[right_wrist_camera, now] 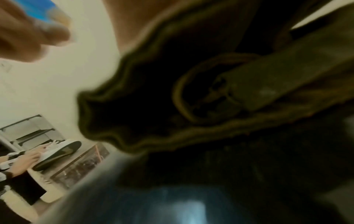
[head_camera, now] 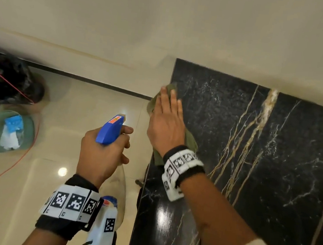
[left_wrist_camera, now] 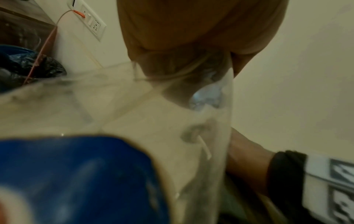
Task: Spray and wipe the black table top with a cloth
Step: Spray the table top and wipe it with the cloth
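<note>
The black marble table top (head_camera: 264, 155), veined in white and gold, fills the right of the head view. My right hand (head_camera: 167, 121) lies flat with straight fingers on an olive green cloth (head_camera: 189, 144) at the table's left edge, near its far corner. The cloth (right_wrist_camera: 210, 94) fills the right wrist view, bunched and blurred. My left hand (head_camera: 102, 153) grips a clear spray bottle (head_camera: 118, 180) with a blue trigger head (head_camera: 109, 130), held over the floor just left of the table. The bottle (left_wrist_camera: 153, 121) and its blue label sit close in the left wrist view.
A glossy cream tiled floor (head_camera: 66, 110) lies left of the table, a cream wall (head_camera: 169, 21) beyond. A black bin bag (head_camera: 9, 81) and a green bucket (head_camera: 11, 132) holding a blue-topped bottle stand at far left. An orange cable (head_camera: 8, 168) crosses the floor.
</note>
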Motion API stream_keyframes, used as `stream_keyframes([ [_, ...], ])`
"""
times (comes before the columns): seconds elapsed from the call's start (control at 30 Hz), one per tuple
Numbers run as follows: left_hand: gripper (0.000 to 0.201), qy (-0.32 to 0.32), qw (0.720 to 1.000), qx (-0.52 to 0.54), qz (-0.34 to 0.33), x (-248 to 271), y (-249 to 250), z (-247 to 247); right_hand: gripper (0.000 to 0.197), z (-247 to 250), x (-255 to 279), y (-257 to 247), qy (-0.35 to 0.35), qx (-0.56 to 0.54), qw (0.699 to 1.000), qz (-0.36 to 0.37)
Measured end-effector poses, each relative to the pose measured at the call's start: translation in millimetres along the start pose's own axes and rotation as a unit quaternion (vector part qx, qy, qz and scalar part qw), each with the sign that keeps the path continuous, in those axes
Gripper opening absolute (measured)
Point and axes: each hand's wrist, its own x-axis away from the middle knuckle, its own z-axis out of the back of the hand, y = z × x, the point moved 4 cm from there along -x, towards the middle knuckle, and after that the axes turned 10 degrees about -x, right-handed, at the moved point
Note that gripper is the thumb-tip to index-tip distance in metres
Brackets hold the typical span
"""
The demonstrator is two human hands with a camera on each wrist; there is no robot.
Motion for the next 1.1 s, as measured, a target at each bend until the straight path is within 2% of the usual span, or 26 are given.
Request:
stream_keyframes([
  [0.13,0.027,0.001,1.000,0.011,0.008,-31,17,-13,0.068,-15,47,-4,-0.007,-0.015,0.999,0.037],
  [0.23,0.027,0.005,1.000,0.005,-0.007,-52,33,-20,0.068,-20,46,1,-0.016,-0.023,0.998,0.054],
  [0.33,0.030,0.006,0.999,-0.008,-0.033,-70,46,-25,0.068,-9,11,11,-0.004,-0.032,0.997,0.071],
  [0.47,0.023,0.010,0.998,-0.032,-0.054,-94,56,-33,0.062,17,-61,27,0.038,-0.025,0.997,0.059],
  [0.6,0.021,-0.001,0.997,-0.045,-0.068,-109,64,-43,0.058,38,-131,45,0.040,-0.012,0.998,0.052],
  [0.73,0.019,-0.007,0.995,-0.065,-0.072,-115,65,-48,0.051,43,-158,56,0.030,-0.006,0.998,0.063],
  [0.93,0.028,-0.022,0.996,-0.057,-0.065,-108,64,-54,0.064,41,-120,61,0.010,-0.005,0.998,0.066],
  [1.1,0.020,-0.014,0.999,-0.031,-0.041,-104,60,-56,0.061,31,-63,51,-0.037,0.021,0.994,0.098],
])
